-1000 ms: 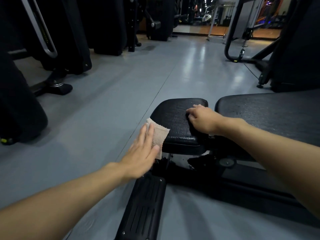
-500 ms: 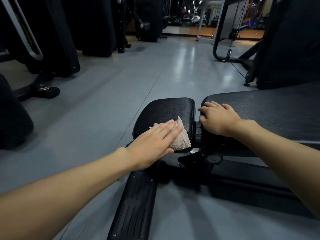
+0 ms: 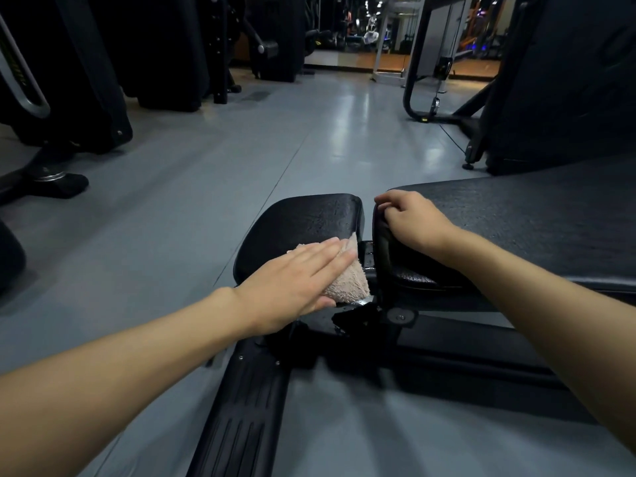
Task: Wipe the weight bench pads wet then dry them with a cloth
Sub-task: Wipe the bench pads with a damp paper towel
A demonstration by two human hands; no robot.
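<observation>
Beige terry cloth (image 3: 347,282) lies on the small black seat pad (image 3: 303,228) at the centre of the frame, at the pad's near right corner. The left hand (image 3: 292,280) presses it flat with straight fingers. The right hand (image 3: 413,222) curls its fingers over the end of the long back pad (image 3: 533,218), right of centre.

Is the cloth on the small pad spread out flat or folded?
Folded. The cloth shows as a thick wedge under the flat left hand, covering only a corner of the small pad.
</observation>
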